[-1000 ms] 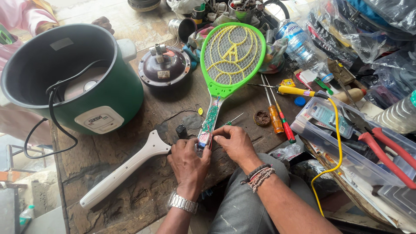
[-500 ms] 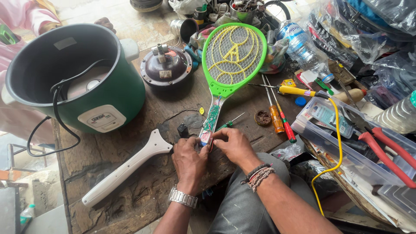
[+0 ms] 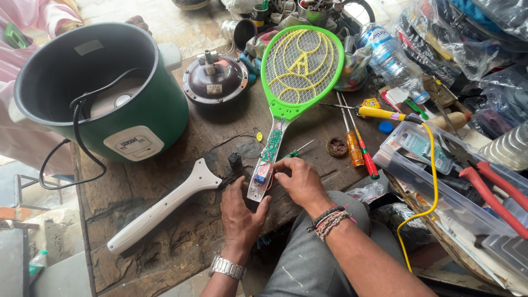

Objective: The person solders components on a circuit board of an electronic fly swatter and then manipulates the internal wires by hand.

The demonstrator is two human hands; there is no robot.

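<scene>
Green mosquito racket [image 3: 301, 69] lies flat on the worn wooden bench [image 3: 181, 242], head away from the person, handle opened up toward them with the circuit board [image 3: 271, 147] exposed. Left hand [image 3: 240, 212] cups the butt end of the open handle from below-left, fingers curled around the shell. Right hand [image 3: 300, 181] sits on the handle's right side, fingertips pinching at the small blue-red component near the base; exact grip on it is too small to tell. Detached white handle cover [image 3: 159, 208] lies just left, near the left hand. Green rice cooker [image 3: 104, 88] with black cord sits far left, dark lid [image 3: 215, 80] beside it. Orange and red screwdrivers [image 3: 357, 146] right of the racket, clear plastic tray [image 3: 440, 181] further right.
</scene>
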